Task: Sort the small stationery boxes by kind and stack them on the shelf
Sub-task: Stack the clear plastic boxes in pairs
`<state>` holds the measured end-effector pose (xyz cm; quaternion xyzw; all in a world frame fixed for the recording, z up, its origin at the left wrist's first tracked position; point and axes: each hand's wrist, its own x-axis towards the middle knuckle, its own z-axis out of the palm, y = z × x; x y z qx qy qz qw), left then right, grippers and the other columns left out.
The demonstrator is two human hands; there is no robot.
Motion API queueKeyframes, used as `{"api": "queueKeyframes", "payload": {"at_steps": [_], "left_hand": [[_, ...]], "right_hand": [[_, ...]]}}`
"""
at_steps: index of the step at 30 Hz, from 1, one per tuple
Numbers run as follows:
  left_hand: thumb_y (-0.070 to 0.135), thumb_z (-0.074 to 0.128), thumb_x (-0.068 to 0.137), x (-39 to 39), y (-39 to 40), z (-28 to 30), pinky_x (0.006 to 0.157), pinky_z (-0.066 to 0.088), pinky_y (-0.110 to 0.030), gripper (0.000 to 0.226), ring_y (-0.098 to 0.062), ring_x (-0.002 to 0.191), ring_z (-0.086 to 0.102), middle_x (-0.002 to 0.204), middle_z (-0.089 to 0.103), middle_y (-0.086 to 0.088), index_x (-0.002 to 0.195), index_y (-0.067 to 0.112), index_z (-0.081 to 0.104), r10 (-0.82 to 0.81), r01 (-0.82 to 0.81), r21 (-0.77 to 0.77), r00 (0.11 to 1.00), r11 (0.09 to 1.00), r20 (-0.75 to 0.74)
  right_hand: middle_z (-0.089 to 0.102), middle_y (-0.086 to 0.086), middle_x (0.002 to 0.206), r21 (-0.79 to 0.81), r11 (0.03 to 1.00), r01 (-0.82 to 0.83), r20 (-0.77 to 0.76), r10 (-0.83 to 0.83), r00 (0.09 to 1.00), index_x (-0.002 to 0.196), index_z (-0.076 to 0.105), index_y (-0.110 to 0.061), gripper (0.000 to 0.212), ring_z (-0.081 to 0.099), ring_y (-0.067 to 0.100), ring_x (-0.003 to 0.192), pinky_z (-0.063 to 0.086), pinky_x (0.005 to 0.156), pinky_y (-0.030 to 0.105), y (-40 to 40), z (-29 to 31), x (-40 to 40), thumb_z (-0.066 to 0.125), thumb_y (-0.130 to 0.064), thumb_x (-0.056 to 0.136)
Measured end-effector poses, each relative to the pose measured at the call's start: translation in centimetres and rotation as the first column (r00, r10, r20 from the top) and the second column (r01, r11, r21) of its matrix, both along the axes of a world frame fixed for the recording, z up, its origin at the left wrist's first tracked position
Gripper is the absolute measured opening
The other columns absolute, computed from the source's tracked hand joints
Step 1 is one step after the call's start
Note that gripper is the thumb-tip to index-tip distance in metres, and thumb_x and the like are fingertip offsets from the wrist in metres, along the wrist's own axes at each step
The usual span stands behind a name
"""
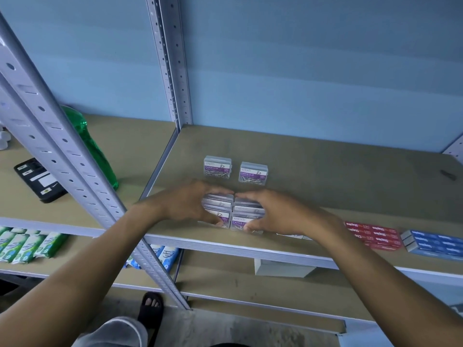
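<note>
Several clear paper clip boxes with purple labels sit in a tight block (pixel 246 212) near the front edge of the brown shelf (pixel 325 171). My left hand (pixel 186 202) grips the left boxes of the block, fingers over the top, thumb at the front. My right hand (pixel 278 212) grips the right boxes the same way. Two more paper clip boxes (pixel 217 167) (pixel 253 173) stand apart farther back. Red staples boxes (pixel 373 235) and blue staples boxes (pixel 434 244) lie in flat groups at the right front.
A perforated grey upright (pixel 75 161) crosses at the left. Behind it are a green bottle (pixel 92 146) and a black device (pixel 40 180). Green and blue packets (pixel 30 242) fill the lower shelf. A white box (pixel 280 267) sits below. A small dark mark (pixel 448 175) lies far right.
</note>
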<state>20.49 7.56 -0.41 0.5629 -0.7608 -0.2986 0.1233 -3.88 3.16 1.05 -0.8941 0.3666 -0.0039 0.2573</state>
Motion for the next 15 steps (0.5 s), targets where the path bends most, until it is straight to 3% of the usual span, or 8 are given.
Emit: {"api": "queueKeyframes", "payload": {"at_steps": [3,5,7,10,12,15], "left_hand": [[0.053,0.080,0.071,-0.2,0.3,0.6,0.101,0.043,-0.020,0.071,0.007,0.117,0.054,0.130,0.059,0.024,0.135,0.044,0.051,-0.019,0.019,0.015,0.999,1.000,-0.028],[0.057,0.076,0.074,-0.3,0.0,1.4,0.094,0.043,-0.015,0.062,0.008,0.115,0.055,0.125,0.060,0.023,0.131,0.044,0.055,0.051,-0.052,-0.002,0.986,0.999,-0.158],[0.059,0.069,0.080,0.1,-1.3,1.8,0.090,0.044,-0.020,0.052,0.000,0.113,0.056,0.120,0.061,0.018,0.127,0.039,0.059,0.146,-0.180,-0.163,0.969,0.970,-0.199],[0.055,0.058,0.088,1.0,-4.5,1.5,0.101,0.043,-0.036,0.045,-0.017,0.122,0.047,0.127,0.056,0.009,0.130,0.038,0.056,0.234,-0.242,-0.332,0.970,0.912,-0.065],[0.048,0.055,0.094,1.4,-6.5,0.9,0.113,0.032,-0.042,0.046,-0.022,0.135,0.037,0.142,0.047,0.005,0.138,0.037,0.050,0.236,-0.216,-0.246,0.970,0.945,0.053],[0.034,0.055,0.097,1.4,-8.2,-0.2,0.115,0.028,-0.036,0.044,-0.022,0.138,0.037,0.148,0.045,0.001,0.141,0.034,0.049,0.194,-0.185,-0.090,0.976,0.979,0.101]], "right_hand": [[0.056,-0.020,0.142,0.059,0.998,0.023,0.031,-0.024,0.999,0.146,0.042,-0.047,0.079,0.056,0.003,0.123,0.046,0.103,0.029,0.0,0.6,-0.2,0.080,-0.053,0.077],[0.053,-0.017,0.144,0.069,0.993,0.094,0.082,-0.100,0.992,0.148,0.040,-0.045,0.078,0.053,0.003,0.126,0.045,0.104,0.029,-0.7,1.3,-0.5,0.073,-0.063,0.080],[0.047,-0.011,0.145,-0.052,0.985,0.165,0.122,-0.157,0.980,0.149,0.038,-0.042,0.070,0.048,0.007,0.128,0.042,0.106,0.032,-2.2,1.8,-0.5,0.065,-0.061,0.088],[0.035,-0.007,0.152,-0.130,0.959,0.254,0.116,-0.239,0.964,0.152,0.032,-0.039,0.063,0.032,0.018,0.143,0.035,0.115,0.043,-5.0,1.5,0.1,0.060,-0.048,0.096],[0.032,-0.003,0.156,-0.129,0.956,0.265,0.035,-0.263,0.964,0.154,0.030,-0.036,0.062,0.029,0.024,0.146,0.033,0.117,0.046,-6.4,0.7,0.7,0.057,-0.042,0.099],[0.040,0.003,0.154,-0.104,0.965,0.240,-0.012,-0.243,0.970,0.153,0.038,-0.029,0.053,0.038,0.027,0.143,0.035,0.116,0.043,-7.2,-0.8,1.5,0.051,-0.034,0.103]]}}
